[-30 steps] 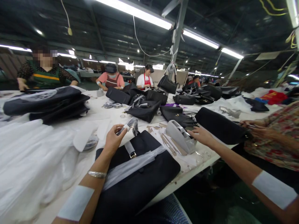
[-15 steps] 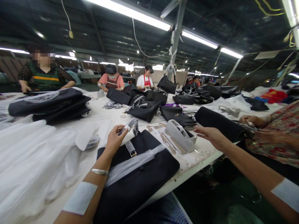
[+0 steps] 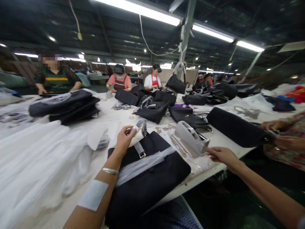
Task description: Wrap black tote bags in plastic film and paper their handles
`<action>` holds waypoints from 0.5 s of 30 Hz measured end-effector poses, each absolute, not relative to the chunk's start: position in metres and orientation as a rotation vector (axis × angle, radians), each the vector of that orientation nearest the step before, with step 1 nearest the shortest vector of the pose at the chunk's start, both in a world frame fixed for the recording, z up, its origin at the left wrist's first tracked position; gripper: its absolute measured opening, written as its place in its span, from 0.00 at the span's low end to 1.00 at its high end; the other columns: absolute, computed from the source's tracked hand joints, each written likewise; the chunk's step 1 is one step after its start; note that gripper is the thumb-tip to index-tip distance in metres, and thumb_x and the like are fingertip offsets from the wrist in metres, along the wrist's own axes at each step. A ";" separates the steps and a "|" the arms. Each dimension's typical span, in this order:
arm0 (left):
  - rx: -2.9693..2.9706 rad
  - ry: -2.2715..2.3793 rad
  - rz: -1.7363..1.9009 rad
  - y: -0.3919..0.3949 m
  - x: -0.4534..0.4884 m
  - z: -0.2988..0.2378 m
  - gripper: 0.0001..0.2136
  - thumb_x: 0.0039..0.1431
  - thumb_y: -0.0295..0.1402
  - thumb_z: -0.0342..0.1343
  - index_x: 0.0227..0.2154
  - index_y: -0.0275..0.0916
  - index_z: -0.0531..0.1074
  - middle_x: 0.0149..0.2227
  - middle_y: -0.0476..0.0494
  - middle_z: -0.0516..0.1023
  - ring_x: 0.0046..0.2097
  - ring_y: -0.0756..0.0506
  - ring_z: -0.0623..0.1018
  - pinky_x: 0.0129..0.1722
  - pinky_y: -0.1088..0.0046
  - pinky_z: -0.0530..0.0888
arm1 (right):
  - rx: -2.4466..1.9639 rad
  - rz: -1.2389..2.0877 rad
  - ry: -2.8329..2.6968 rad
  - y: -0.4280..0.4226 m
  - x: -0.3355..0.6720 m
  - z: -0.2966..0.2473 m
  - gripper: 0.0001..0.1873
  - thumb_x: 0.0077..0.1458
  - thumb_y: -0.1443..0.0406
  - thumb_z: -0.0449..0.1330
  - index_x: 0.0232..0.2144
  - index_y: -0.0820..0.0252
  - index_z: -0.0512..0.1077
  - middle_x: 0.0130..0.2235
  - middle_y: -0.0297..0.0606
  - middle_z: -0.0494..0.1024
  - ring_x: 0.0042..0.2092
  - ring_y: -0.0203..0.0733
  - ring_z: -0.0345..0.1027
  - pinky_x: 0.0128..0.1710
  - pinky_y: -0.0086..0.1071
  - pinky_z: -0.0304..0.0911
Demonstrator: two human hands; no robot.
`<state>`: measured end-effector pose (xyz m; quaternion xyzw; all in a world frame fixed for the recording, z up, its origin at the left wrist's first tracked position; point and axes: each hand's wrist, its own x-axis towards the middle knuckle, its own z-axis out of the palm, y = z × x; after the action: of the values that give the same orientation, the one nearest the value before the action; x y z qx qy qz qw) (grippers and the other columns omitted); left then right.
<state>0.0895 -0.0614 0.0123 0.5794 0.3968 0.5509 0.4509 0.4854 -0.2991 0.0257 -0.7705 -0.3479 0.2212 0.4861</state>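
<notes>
A black handbag [image 3: 152, 181] lies flat on the white table [image 3: 221, 140] in front of me, with a band of clear plastic film [image 3: 143, 163] across it. My left hand [image 3: 124, 140] is raised over the bag's top edge and pinches the plastic-wrapped strap end [image 3: 140, 124] between thumb and fingers. A grey tape dispenser [image 3: 192, 137] stands to the right of the bag. At the dispenser's front end my right hand [image 3: 221, 155] has its fingers pressed together; what they hold is too small to see.
A heap of white plastic bags [image 3: 35, 159] fills the left side. Stacked black bags [image 3: 64, 106] lie behind it, and more bags [image 3: 152, 111] in the middle. A long black bag [image 3: 235, 127] lies at the right near a co-worker's hands [image 3: 277, 133]. Three people work at the far edge.
My right hand has drawn back from above the dispenser down to its front end near the table edge. The left hand keeps its pinch on the strap. The camera has shifted slightly.
</notes>
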 end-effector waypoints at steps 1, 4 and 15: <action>1.397 0.943 1.367 -0.062 0.090 0.013 0.28 0.44 0.49 0.67 0.44 0.35 0.74 0.38 0.40 0.81 0.39 0.44 0.79 0.41 0.69 0.73 | -1.904 0.539 -0.917 -0.298 0.478 0.030 0.22 0.37 0.50 0.71 0.26 0.63 0.80 0.29 0.47 0.81 0.25 0.41 0.71 0.28 0.35 0.72; 1.300 0.850 1.376 -0.064 0.091 0.016 0.27 0.43 0.48 0.68 0.43 0.35 0.73 0.36 0.40 0.81 0.36 0.46 0.79 0.38 0.72 0.72 | -1.871 0.471 -1.219 -0.284 0.436 0.047 0.27 0.47 0.44 0.64 0.39 0.60 0.81 0.30 0.42 0.81 0.29 0.42 0.73 0.33 0.34 0.71; 1.350 0.827 1.397 -0.067 0.089 0.016 0.23 0.49 0.45 0.67 0.42 0.35 0.73 0.35 0.39 0.82 0.36 0.46 0.79 0.38 0.71 0.73 | -1.043 0.851 -1.490 -0.141 0.235 0.058 0.46 0.55 0.54 0.60 0.69 0.60 0.46 0.28 0.31 0.80 0.28 0.39 0.75 0.37 0.35 0.74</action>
<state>0.0892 -0.0670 0.0165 0.5564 0.3407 0.5758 0.4927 0.2346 -0.1406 0.0585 -0.4384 -0.6258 0.3574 0.5371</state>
